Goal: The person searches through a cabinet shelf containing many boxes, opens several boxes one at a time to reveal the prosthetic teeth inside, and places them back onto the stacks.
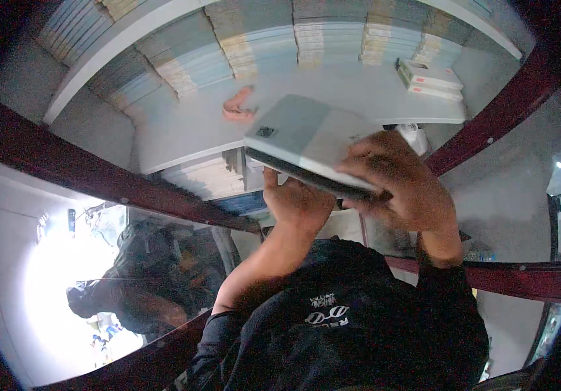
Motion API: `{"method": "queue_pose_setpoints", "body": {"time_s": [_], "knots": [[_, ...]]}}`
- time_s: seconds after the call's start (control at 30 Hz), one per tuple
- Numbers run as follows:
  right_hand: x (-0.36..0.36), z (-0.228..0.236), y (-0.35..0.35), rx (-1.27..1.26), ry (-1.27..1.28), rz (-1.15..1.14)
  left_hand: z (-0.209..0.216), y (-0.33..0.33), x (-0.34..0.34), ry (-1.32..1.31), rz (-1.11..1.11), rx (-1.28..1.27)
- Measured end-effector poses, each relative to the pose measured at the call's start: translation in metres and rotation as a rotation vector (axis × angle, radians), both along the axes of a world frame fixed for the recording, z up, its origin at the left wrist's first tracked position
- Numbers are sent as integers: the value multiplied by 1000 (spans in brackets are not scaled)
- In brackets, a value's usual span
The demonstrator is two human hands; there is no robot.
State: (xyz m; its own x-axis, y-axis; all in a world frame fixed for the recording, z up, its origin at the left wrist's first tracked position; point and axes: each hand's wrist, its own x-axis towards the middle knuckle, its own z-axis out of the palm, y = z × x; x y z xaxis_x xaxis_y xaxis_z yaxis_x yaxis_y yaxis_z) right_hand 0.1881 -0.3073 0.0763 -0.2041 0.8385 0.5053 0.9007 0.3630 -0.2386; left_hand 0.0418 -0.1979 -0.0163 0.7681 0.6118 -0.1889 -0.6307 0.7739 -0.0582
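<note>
A thick pale book (313,133) with a grey-and-white cover and a dark lower edge is held tilted before my chest. A small dark square mark shows near its left corner. My left hand (299,203) supports it from underneath, its fingers partly hidden by the book. At the right end, my right hand (391,173) is closed over the cover and edge, blurred by motion. Whether this is one volume or several stacked together I cannot tell. Just beyond it, a pink strap-like item (238,105) lies on the white shelf (189,140).
Long stacks of books (254,49) line the back of the shelf. Two white boxes (430,79) lie at its right end. More papers (205,177) fill the level below. Dark red frame bars (52,146) flank me, with a glass pane (170,274) at the left.
</note>
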Motion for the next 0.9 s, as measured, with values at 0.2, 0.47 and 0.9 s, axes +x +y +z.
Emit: {"method": "queue_pose_setpoints", "body": {"time_s": [0.2, 0.47, 0.9], "knots": [[-6, -14, -4, -95, -70, 74, -9, 0, -5, -41, -13, 86], [-28, -16, -7, -36, -26, 23, -34, -5, -15, -451, -62, 86], [-40, -25, -1, 92, -100, -21, -32, -3, -20, -556, -65, 96]]}}
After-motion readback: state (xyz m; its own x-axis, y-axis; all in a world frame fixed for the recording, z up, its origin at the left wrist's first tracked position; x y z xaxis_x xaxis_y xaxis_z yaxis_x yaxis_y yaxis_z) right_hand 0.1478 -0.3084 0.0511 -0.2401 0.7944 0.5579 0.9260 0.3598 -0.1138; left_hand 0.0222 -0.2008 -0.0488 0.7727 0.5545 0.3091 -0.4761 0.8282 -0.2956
